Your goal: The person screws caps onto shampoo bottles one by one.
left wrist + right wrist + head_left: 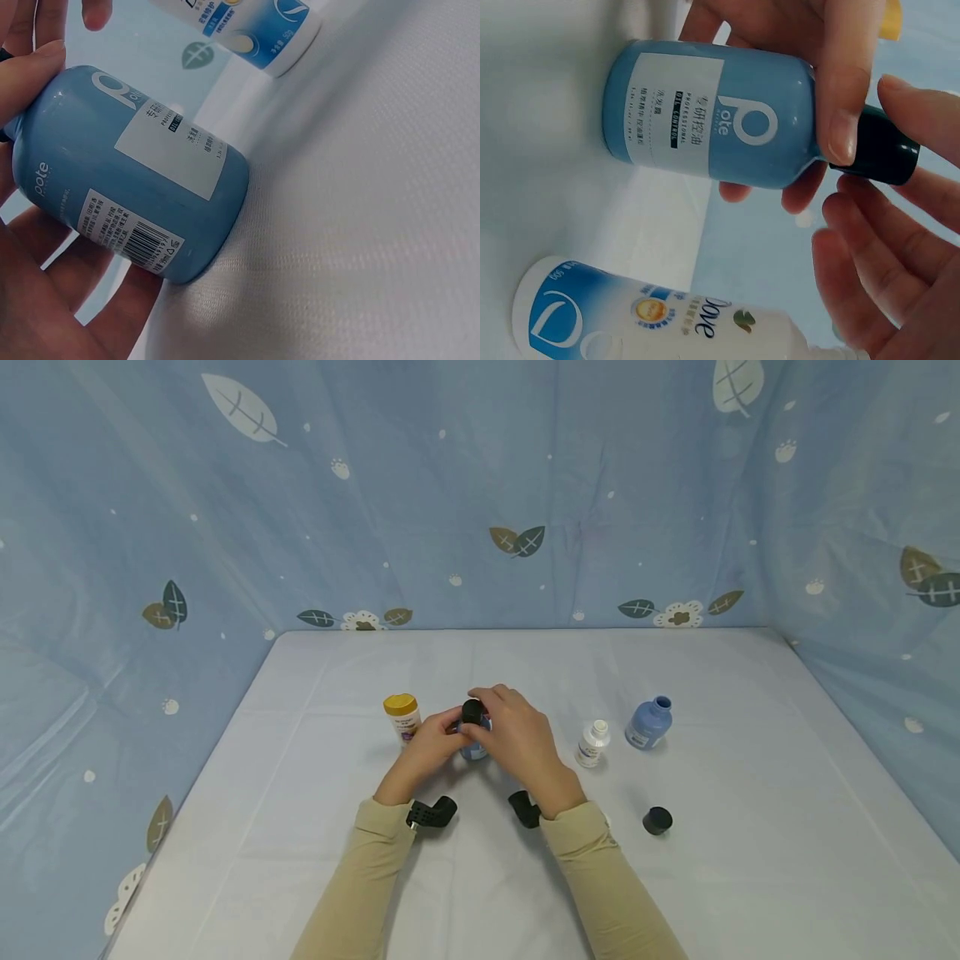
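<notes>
A blue bottle with a pale label stands upright between my two hands, its base low at the white cloth. My left hand grips its body and shoulder, fingers behind and thumb near the neck. On its neck sits a black cap, which my right hand pinches between thumb and fingertips. Just left of the left hand stands a white bottle with a yellow lid, partly hidden by that hand. To the right of the right hand is a white Dove bottle with its narrow neck bare.
Farther right stands a second blue bottle with an open mouth. A loose black cap lies nearer me on the white tablecloth. Blue leaf-printed curtain encloses the back and sides of the table.
</notes>
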`<state>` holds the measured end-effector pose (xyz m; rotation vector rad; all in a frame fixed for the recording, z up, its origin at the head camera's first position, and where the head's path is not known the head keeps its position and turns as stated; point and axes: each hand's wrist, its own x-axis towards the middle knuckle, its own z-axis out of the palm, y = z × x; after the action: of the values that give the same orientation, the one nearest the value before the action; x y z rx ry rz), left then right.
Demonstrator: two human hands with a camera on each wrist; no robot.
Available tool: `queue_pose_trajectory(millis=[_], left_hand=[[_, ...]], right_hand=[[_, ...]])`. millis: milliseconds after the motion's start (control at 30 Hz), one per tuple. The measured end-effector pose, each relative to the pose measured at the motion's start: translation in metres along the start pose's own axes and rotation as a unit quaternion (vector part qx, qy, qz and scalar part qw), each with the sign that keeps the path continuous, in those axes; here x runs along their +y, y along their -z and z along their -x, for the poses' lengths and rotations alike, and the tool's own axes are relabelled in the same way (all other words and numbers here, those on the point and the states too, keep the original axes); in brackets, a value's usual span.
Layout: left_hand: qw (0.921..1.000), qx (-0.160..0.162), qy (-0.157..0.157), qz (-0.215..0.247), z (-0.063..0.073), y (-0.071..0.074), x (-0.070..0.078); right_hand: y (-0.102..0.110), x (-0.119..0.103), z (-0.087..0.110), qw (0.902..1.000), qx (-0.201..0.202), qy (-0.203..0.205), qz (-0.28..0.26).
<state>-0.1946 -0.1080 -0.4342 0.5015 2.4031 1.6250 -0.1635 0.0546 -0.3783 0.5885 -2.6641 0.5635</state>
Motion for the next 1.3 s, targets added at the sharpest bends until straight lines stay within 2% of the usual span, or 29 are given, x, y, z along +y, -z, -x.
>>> queue_pose_trajectory(millis=[233,367,767,1000,1233,1300], left_hand=[[0.9996,-0.015,0.016,0.018,0.011,0.003,0.027],[0.9990,-0.025,0.021,0.029,0.014,0.004,0.031],[0.9990,-0.025,0.027,0.025,0.015,0.004,0.035],[0.9993,-0.022,0.018,0.024,0.013,0.003,0.030],[0.9991,-0.017,0.024,0.032,0.002,0.000,0.003],[0.9991,-0.017,0.025,0.029,0.002,0.000,0.002]], right_hand=[[0.003,0.005,-0.001,0.9994,-0.007,0.010,-0.033],[0.005,0.006,-0.001,0.9986,-0.015,0.010,-0.049],[0.008,0.008,-0.002,0.9975,-0.032,0.018,-0.060],[0.008,0.007,-0.003,0.9956,-0.049,0.033,-0.073],[0.006,0.009,-0.002,0.9955,-0.036,0.041,-0.077],[0.005,0.009,-0.002,0.9956,-0.036,0.040,-0.077]])
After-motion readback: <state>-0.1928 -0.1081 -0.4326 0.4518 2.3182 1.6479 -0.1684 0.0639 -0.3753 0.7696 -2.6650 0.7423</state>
